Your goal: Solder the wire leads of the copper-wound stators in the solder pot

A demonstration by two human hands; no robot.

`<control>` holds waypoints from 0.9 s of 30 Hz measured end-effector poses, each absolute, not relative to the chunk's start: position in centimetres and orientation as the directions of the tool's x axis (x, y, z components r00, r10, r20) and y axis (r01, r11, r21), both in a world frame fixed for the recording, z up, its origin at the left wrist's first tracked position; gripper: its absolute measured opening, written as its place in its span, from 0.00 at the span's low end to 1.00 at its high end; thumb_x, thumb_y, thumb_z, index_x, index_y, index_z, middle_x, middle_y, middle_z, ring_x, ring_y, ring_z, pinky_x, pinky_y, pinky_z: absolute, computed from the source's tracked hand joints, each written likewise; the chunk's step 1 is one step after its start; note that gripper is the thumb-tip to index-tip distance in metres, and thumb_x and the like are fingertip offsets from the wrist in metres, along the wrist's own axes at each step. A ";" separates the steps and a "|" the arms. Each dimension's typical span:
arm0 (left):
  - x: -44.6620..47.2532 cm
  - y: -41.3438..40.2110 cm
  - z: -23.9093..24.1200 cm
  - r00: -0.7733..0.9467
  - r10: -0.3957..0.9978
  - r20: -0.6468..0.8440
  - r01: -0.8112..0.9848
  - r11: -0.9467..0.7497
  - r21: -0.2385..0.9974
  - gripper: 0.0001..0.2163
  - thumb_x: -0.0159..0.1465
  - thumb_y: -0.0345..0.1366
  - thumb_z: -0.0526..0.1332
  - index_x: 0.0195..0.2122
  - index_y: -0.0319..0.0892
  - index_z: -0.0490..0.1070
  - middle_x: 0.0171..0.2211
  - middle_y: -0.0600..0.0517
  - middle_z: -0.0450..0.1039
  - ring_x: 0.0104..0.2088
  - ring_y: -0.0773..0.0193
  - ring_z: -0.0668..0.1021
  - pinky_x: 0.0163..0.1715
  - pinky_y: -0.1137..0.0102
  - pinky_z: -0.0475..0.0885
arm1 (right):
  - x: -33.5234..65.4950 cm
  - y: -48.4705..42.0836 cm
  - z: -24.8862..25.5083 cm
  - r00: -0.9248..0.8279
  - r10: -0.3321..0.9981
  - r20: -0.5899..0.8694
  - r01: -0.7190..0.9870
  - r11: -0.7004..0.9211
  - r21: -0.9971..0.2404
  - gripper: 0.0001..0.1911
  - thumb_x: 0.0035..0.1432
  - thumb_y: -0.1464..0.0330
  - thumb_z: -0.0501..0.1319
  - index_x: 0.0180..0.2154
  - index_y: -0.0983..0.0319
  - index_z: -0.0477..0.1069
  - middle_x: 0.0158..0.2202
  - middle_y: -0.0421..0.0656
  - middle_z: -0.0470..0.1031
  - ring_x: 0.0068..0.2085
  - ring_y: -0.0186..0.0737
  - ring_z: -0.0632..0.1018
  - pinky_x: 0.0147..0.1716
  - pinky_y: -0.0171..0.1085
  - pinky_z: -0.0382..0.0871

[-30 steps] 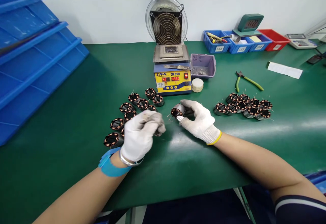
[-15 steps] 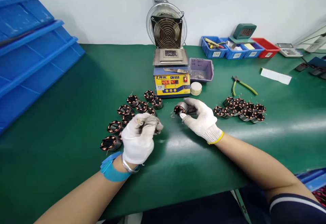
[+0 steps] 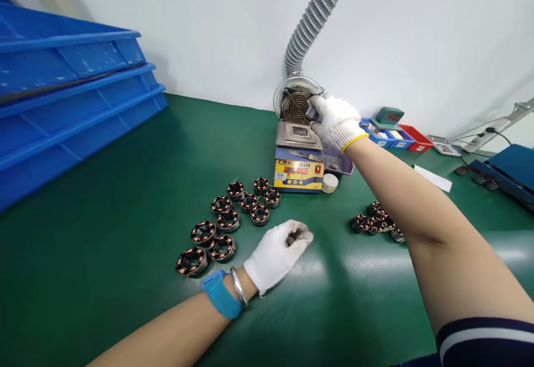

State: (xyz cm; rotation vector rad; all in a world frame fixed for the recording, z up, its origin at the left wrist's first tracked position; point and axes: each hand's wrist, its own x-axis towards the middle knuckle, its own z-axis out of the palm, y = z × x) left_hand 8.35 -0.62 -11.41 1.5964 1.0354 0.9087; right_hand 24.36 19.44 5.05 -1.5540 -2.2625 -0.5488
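Gloved in white, my right hand [image 3: 337,118] grips a motor stator [image 3: 312,113], held tilted above the right side of the solder pot [image 3: 299,174]. Most of that stator is hidden by the fingers. My left hand [image 3: 277,253], also gloved, hovers low over the green table with its fingers curled together; whether anything is inside them cannot be seen. Several stators with copper windings, such as the nearest one [image 3: 192,261], stand to the left of it. Another group of stators [image 3: 377,222] sits to the right, partly behind my right forearm.
A fan [image 3: 298,107] with a ribbed exhaust hose [image 3: 319,16] stands behind the pot. A purple tray [image 3: 344,164] and a round white tin [image 3: 330,183] are beside it. Blue crates [image 3: 79,117] stack at left; small bins [image 3: 417,139] and a clock [image 3: 390,115] line the wall.
My right hand has carried the stator up and forward from the table to the solder pot. My left hand has shifted right, away from the left group of stators. The view has turned.
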 end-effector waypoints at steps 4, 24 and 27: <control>8.4 -0.6 -11.1 0.375 0.925 0.057 0.232 -0.153 0.961 0.11 0.63 0.43 0.57 0.39 0.41 0.71 0.37 0.49 0.78 0.38 0.62 0.78 0.42 0.67 0.72 | 22.3 20.0 5.3 -0.313 0.904 0.291 0.923 0.217 0.317 0.23 0.54 0.68 0.64 0.52 0.63 0.66 0.49 0.55 0.68 0.48 0.59 0.72 0.43 0.55 0.70; 8.7 -0.1 -11.1 0.303 0.952 0.031 0.137 -0.075 0.988 0.15 0.62 0.41 0.59 0.46 0.38 0.70 0.39 0.47 0.77 0.37 0.62 0.78 0.42 0.66 0.74 | 22.1 20.1 5.1 -0.321 0.888 0.329 0.929 0.228 0.290 0.25 0.50 0.68 0.65 0.52 0.60 0.68 0.49 0.54 0.70 0.46 0.62 0.74 0.42 0.57 0.70; 8.7 0.3 -11.1 0.217 0.976 0.018 0.022 -0.023 0.999 0.22 0.62 0.41 0.59 0.54 0.35 0.65 0.42 0.44 0.76 0.38 0.63 0.78 0.42 0.66 0.75 | 22.4 18.2 5.5 -0.244 0.891 0.384 0.970 0.227 0.090 0.25 0.50 0.64 0.66 0.51 0.57 0.70 0.48 0.50 0.72 0.47 0.59 0.74 0.45 0.57 0.70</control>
